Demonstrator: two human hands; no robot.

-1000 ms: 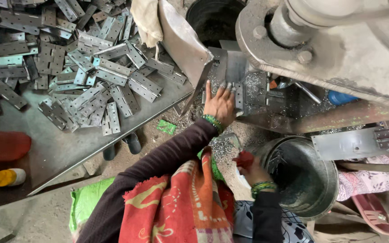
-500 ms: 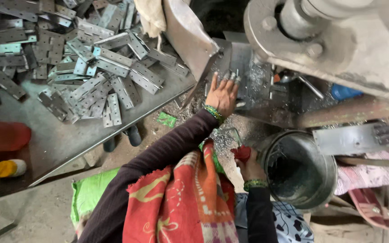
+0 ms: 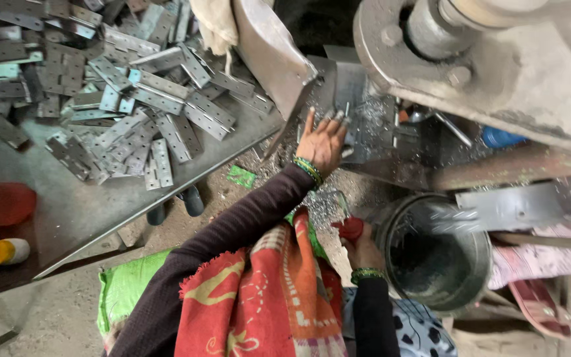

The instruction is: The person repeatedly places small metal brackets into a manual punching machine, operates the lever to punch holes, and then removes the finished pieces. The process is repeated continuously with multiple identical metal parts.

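cramped press bed [image 3: 391,165]: left hand [image 3: 322,142] spread flat on plate [image 3: 351,92]; right hand [image 3: 363,250] clamps red handle [image 3: 350,229].

The left hand [image 3: 322,142] lies flat on the press bed [image 3: 365,142], hemmed by the slanted chute [image 3: 269,56] on one side and the overhanging machine head [image 3: 497,59] above and beyond it. Shavings and a bolt [image 3: 447,125] clutter the bed past the fingers. The right hand [image 3: 359,248] sits in a narrow gap just beside the bucket [image 3: 477,264], while piled hinges [image 3: 133,99] crowd the table [image 3: 67,211], whose near corner stays bare.
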